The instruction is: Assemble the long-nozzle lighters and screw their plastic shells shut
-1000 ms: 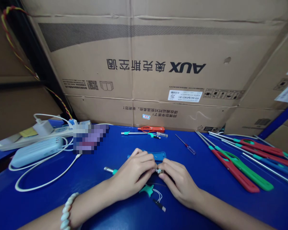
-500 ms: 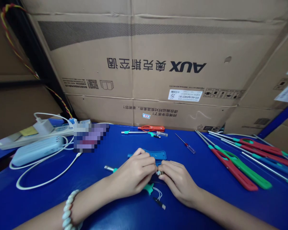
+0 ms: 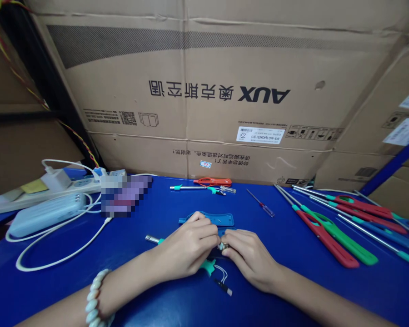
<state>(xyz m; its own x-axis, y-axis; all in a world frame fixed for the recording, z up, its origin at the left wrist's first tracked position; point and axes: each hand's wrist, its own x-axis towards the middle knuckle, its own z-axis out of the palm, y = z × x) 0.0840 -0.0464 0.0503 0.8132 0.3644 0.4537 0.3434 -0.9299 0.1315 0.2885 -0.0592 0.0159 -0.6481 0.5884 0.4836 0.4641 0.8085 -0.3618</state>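
Observation:
In the middle of the blue table, my left hand (image 3: 187,247) and my right hand (image 3: 250,259) meet with fingers closed. Between their fingertips they pinch a small white-and-brass lighter part (image 3: 222,245), mostly covered. Just behind the hands lies a blue lighter shell half (image 3: 218,220) with a tiny metal piece in it; another blue piece shows partly in front of it. A metal lighter tube (image 3: 152,239) runs beneath my left hand. From its far side emerge a green trigger piece (image 3: 209,267), white wires and a black igniter (image 3: 224,287), resting on the table.
An opened red lighter (image 3: 213,182) and another tube (image 3: 189,187) lie behind. A screwdriver (image 3: 261,204) is right of them, then several red, green and blue lighters (image 3: 327,234). At left are a power bank (image 3: 47,214), cables and a power strip (image 3: 85,184). Cardboard (image 3: 204,59) walls the back.
The view has shifted slightly, so everything sits a little further left. Both hands keep pinching the small part, with barely any finger movement.

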